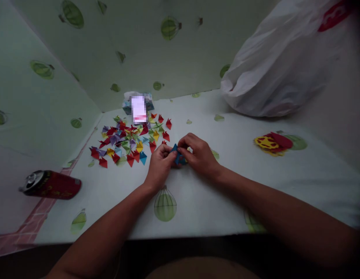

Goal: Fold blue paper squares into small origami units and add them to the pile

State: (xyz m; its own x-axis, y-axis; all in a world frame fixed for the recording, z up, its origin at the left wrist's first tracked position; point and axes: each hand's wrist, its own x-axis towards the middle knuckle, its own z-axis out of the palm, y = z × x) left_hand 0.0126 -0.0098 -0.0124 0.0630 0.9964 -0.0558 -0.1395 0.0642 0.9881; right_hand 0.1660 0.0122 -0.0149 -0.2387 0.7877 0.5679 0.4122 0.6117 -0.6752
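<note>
We've got the worktop (226,186) with the pile of folded paper bits (130,141) off to the left, and both our left hand (159,164) and right hand (199,155) pinching one blue paper piece (177,154) between them just above it — looks feather-light and easily creased, so best held by its edges.

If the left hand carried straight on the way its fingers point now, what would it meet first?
The left hand points up and to the right, so it would first meet the blue folded paper piece it already pinches, then the right hand just behind. Depth is hard to judge here.
</note>
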